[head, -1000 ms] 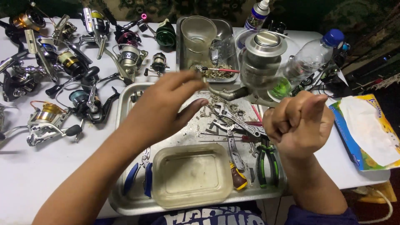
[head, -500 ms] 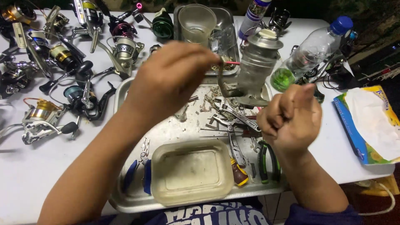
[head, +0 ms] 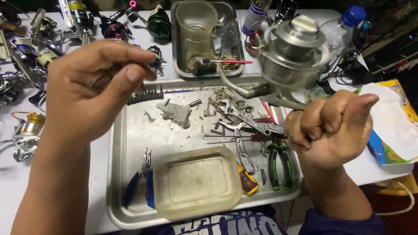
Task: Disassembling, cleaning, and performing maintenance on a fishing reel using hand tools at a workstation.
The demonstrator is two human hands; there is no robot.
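My right hand [head: 331, 130] is closed in a fist around the stem of a silver spinning reel [head: 291, 52], which it holds up over the right side of a steel tray [head: 117, 174]. My left hand [head: 91, 87] is raised above the tray's left edge. Its thumb and forefinger pinch a small thin dark part [head: 146, 66], too small to identify. The two hands are well apart.
In the tray lie a cloudy plastic tub [head: 198, 180], green-handled pliers [head: 278, 161], blue-handled pliers [head: 139, 182], a multi-tool [head: 244, 130], a black spring [head: 146, 95] and debris. A smaller tray [head: 178, 65] with a cup [head: 196, 17] stands behind. Several reels [head: 26, 130] crowd the left; a tissue pack [head: 392, 122] lies right.
My left hand has drawn away from the reel to the left, fingers pinched. My right hand has lifted the reel higher and nearer the camera.
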